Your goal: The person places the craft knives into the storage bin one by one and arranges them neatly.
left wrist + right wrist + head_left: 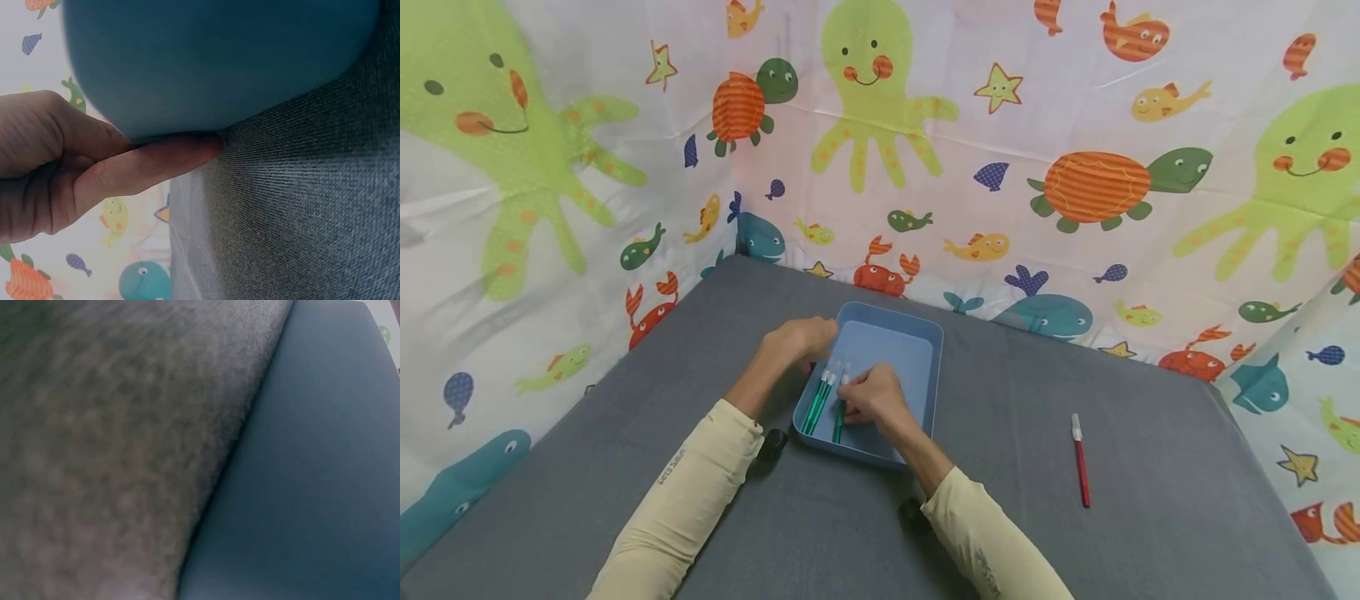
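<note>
A blue tray [895,346] stands on the grey cloth, with several green pens with pale caps at its left side. My left hand [799,340] grips the tray's left wall; in the left wrist view its thumb and a finger [150,167] lie against the tray's outside [219,69]. Over the tray, my right hand [876,395] pinches one green pen [839,423] near its cap. The other green pens [816,407] lie side by side just left of it. The right wrist view has only the tray's outer wall [306,475] and cloth, with the hand out of sight.
A red pen [1082,467] with a pale cap lies on the grey table cloth [1000,433], right of the tray. Behind and at both sides hangs a curtain [895,217] printed with sea animals.
</note>
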The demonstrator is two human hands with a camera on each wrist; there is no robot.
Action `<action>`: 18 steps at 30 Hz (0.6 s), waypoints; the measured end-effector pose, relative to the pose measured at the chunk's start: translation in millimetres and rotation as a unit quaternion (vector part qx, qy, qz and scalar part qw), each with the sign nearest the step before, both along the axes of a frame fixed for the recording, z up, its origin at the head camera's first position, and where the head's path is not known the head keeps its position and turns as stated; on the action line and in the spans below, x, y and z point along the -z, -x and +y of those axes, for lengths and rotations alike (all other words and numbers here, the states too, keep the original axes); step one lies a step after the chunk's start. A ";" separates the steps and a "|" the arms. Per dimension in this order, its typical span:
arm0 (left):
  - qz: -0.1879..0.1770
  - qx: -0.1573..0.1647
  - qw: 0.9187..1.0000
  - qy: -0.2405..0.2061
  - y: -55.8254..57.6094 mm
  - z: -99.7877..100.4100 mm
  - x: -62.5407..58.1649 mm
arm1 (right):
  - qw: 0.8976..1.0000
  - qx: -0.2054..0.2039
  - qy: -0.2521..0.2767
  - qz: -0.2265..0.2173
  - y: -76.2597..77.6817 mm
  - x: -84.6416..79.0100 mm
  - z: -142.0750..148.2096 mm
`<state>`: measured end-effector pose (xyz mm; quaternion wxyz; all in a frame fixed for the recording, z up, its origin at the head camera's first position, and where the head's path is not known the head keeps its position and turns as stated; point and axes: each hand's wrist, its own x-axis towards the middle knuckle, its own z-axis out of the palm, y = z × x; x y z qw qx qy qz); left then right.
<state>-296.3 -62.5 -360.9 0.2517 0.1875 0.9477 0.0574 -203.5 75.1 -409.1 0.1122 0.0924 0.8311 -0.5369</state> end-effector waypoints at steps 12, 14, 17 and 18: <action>0.006 0.019 1.000 -0.012 0.1 -1.7 -0.1 | 0.999 -0.012 0.031 0.010 1.1 2.1 -6.6; 0.009 0.021 1.000 -0.010 -0.4 -2.1 -0.8 | 0.999 -0.017 0.029 0.011 1.0 1.7 -6.4; 0.007 0.018 1.000 -0.007 -0.8 -2.6 -1.7 | 0.999 -0.027 0.025 0.010 1.2 1.5 -6.2; 0.004 0.016 1.000 -0.006 -0.9 -2.7 -2.0 | 0.999 -0.031 0.024 0.010 1.1 1.4 -6.3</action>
